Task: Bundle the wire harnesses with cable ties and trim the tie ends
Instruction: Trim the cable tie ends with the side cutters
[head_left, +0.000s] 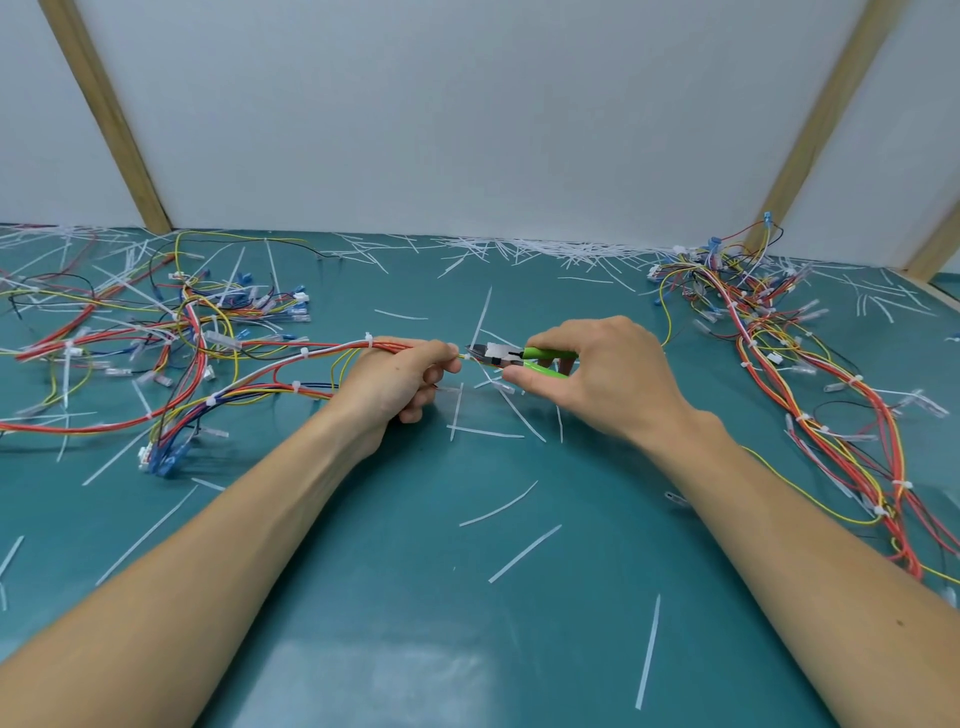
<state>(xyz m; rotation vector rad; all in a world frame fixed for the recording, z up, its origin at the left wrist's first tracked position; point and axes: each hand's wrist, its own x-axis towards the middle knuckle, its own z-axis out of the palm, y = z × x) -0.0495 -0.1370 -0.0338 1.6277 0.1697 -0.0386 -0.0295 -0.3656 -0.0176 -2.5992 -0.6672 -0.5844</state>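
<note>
She's well into the job, by the look of it: the harness (291, 358) in hand already wears several white cable ties (368, 341), and cut tie ends (524, 553) litter the green table (415, 623). Her left hand (402, 382) has its grip clenched round the red, yellow and white wires just above the table, centre. Her right hand (597, 379) grasps green-handled flush cutters (511, 357), nose at a fresh tie by her fingertips, so trimming seems due. A tied heap (810, 374) lies right; looser harnesses (156, 322) left.
</note>
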